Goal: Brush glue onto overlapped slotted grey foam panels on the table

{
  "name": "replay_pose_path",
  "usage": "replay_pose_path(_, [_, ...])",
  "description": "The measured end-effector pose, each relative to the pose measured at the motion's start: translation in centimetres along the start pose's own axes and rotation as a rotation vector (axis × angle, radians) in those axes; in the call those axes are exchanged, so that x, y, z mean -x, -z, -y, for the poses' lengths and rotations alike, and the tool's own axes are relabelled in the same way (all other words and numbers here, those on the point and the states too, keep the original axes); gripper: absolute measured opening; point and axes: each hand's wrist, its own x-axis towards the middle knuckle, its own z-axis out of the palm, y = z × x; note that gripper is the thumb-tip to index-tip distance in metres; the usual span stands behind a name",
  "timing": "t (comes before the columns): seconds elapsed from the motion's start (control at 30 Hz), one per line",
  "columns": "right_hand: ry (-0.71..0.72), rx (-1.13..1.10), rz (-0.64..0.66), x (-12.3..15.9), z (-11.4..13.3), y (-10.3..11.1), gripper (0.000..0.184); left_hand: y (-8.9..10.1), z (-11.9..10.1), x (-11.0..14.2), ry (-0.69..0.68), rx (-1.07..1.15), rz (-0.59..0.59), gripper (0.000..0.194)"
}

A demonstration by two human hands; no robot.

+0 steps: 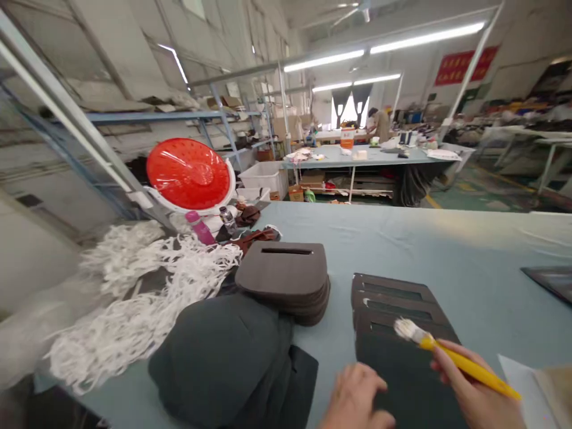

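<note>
My right hand (465,381) is shut on a yellow-handled paint brush (465,363), and its pale bristles (406,329) rest on a row of overlapping dark panels with slots (397,333). My left hand (357,396) lies at the near edge of those panels, fingers apart, holding nothing. To the left sits a stack of dark brown slotted pieces (282,277), next to a dark grey cloth heap (218,363). A tangle of white netting cord (143,310) spreads further left.
The pale blue-grey worktable (424,244) holds a pink bottle (200,228), a clear bottle (228,220), and a round red lid (187,174) behind. White paper (522,393) lies at lower right, a dark board (552,280) at right. A co-worker (381,125) stands at a far table (370,156).
</note>
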Motion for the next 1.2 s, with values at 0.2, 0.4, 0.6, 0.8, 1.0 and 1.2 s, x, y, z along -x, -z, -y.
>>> replay_pose_path(0.2, [0.109, -0.377, 0.337, -0.7, 17.2, -18.0, 0.034, 16.7, 4.2, 0.1, 0.032, -0.477, -0.697, 0.030])
replay_pose_path(0.4, [0.322, -0.378, 0.731, 1.8, 25.3, -33.8, 0.017, 21.4, 10.2, -1.1, 0.117, -0.691, -0.778, 0.035])
replay_pose_path(0.6, [0.361, -0.180, 0.577, -1.4, 26.7, -43.1, 0.018, 21.4, 12.4, -1.1, 0.111, -0.703, -0.746, 0.045])
replay_pose_path(0.8, [0.314, -0.063, 0.345, -5.7, 25.8, -45.0, 0.024, 22.2, 12.5, -1.7, 0.115, -0.743, -0.734, 0.040])
replay_pose_path(1.0, [0.126, 0.205, 0.044, -10.5, 18.7, -33.6, 0.027, 22.4, 12.1, -1.7, 0.101, -0.801, -0.712, 0.037])
replay_pose_path(1.2, [0.015, 0.239, -0.095, -9.8, 14.5, -24.7, 0.025, 22.4, 11.6, -1.8, 0.053, -0.902, -0.697, 0.037])
